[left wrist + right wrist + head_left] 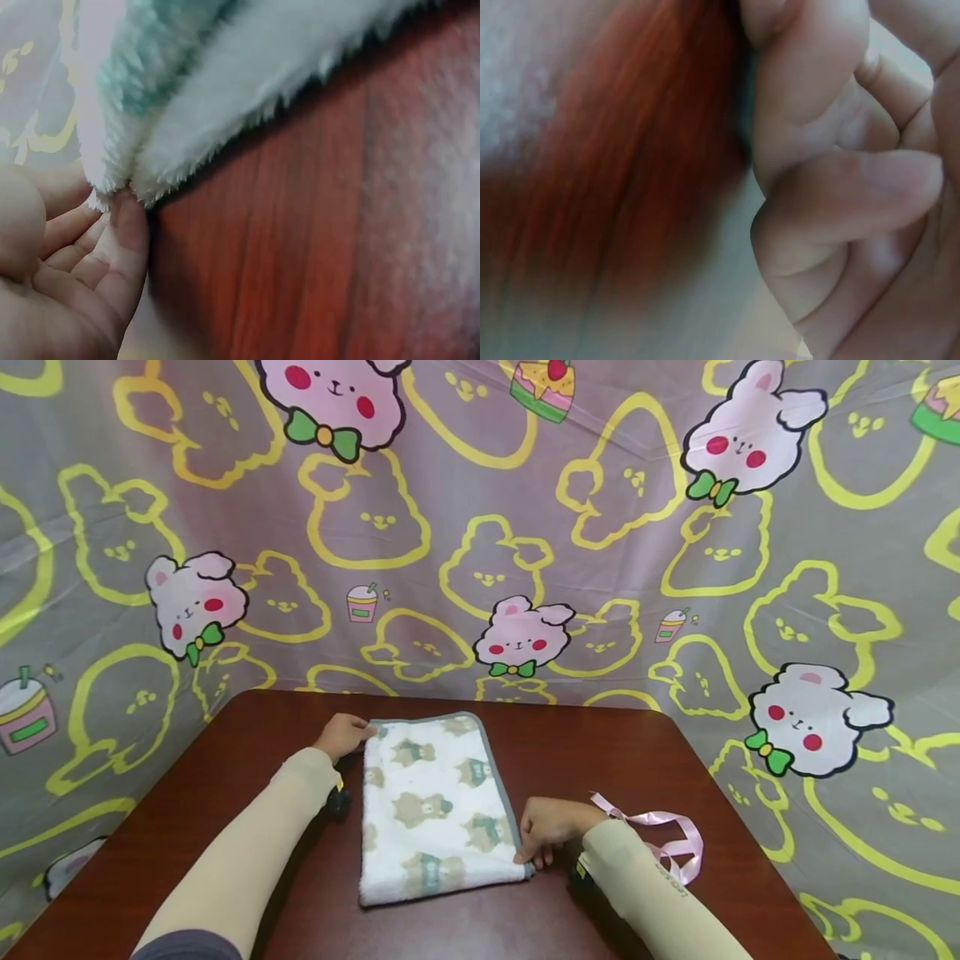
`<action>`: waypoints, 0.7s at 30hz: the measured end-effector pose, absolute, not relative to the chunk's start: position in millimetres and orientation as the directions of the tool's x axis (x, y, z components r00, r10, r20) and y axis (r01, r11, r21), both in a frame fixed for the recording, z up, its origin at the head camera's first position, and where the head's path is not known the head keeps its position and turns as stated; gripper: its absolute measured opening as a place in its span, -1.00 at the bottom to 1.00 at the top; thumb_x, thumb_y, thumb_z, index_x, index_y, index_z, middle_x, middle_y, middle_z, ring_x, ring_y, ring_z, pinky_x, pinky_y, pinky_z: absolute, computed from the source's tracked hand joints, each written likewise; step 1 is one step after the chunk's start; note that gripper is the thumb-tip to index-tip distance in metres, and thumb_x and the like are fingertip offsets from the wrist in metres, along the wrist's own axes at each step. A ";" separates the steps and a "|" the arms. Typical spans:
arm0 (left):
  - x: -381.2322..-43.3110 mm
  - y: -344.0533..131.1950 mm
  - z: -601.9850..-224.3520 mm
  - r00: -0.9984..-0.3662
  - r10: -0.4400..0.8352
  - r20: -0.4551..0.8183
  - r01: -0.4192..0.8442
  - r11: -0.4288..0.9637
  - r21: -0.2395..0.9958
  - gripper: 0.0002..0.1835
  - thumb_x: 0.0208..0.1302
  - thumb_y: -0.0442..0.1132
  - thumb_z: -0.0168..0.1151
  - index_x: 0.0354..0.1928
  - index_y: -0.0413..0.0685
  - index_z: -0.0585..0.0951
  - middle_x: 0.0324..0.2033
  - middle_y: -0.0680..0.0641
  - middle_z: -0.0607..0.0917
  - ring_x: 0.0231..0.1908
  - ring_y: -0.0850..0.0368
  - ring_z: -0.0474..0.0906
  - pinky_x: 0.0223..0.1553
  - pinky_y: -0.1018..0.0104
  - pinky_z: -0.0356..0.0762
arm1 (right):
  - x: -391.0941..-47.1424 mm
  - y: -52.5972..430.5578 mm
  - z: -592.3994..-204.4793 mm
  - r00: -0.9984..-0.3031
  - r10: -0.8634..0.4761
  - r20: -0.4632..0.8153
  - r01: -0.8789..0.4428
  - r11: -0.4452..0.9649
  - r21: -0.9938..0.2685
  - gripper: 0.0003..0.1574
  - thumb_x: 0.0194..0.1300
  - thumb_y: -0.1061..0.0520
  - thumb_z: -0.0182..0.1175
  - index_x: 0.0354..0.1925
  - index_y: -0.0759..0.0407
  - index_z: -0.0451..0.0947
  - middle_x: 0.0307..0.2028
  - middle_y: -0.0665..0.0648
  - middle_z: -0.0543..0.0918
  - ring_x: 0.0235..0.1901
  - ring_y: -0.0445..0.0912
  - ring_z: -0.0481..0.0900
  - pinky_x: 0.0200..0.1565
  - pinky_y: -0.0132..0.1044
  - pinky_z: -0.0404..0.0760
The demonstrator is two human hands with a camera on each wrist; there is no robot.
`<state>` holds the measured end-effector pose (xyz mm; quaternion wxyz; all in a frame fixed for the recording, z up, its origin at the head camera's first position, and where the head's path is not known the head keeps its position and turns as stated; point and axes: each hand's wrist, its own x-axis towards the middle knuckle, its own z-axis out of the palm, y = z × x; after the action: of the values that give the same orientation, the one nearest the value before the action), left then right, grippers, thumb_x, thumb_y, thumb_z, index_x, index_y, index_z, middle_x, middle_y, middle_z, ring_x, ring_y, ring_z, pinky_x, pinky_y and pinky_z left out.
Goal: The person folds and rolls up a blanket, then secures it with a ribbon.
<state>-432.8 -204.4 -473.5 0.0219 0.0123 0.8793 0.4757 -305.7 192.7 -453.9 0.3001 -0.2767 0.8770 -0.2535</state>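
A white fluffy towel (442, 793) with a bear print and grey trim lies folded on the table, its near edge a rounded fold. My left hand (345, 737) is at its far left corner. Up close in the left wrist view, the left thumb and fingers (129, 225) pinch the fleecy corner. At the near right corner, my right hand (551, 828) grips the trimmed edge between thumb and fingers. The right wrist view shows that hand's curled fingers (817, 202) close up, with the towel mostly hidden behind them.
A loose pink ribbon (686, 839) lies on the brown wooden table (600, 743), beside and partly behind the right forearm. A printed curtain (480, 485) with cartoon rabbits hangs along the table's back and sides. Dark wrist cameras sit under both sleeves.
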 end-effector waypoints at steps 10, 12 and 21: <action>-446.4 -192.7 -474.8 -0.997 0.064 0.042 0.072 0.613 0.787 -0.64 0.18 -0.36 0.11 0.00 -0.44 0.45 -0.08 -0.36 0.50 -0.10 -0.17 0.45 -0.16 0.05 0.43 | -298.7 190.0 -455.6 -0.649 -0.642 -0.407 -0.324 0.718 -0.616 -0.61 -0.06 -0.07 0.33 -0.77 0.16 0.57 -0.78 0.05 0.57 -0.78 -0.04 0.54 -0.81 -0.42 0.17; -449.5 -189.8 -475.5 -0.996 0.065 0.060 0.088 0.617 0.782 -0.65 0.18 -0.39 0.10 -0.01 -0.45 0.45 -0.10 -0.37 0.51 -0.11 -0.18 0.46 -0.15 0.05 0.43 | -297.0 189.7 -455.0 -0.647 -0.643 -0.410 -0.317 0.715 -0.622 -0.61 -0.05 -0.07 0.33 -0.77 0.16 0.57 -0.79 0.06 0.57 -0.78 -0.03 0.54 -0.81 -0.41 0.17; -456.3 -180.4 -477.1 -0.997 0.055 0.046 0.070 0.613 0.787 -0.66 0.18 -0.40 0.09 0.00 -0.42 0.45 -0.13 -0.34 0.53 -0.14 -0.14 0.48 -0.15 0.07 0.43 | -291.7 188.3 -457.2 -0.626 -0.646 -0.437 -0.265 0.703 -0.660 -0.57 -0.04 -0.08 0.32 -0.76 0.20 0.57 -0.78 0.11 0.56 -0.78 -0.04 0.53 -0.81 -0.38 0.20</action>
<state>-456.3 -180.4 -477.1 -0.0085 0.0349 0.8979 0.4386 -291.7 188.3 -457.2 0.3412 -0.2655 0.8574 -0.2793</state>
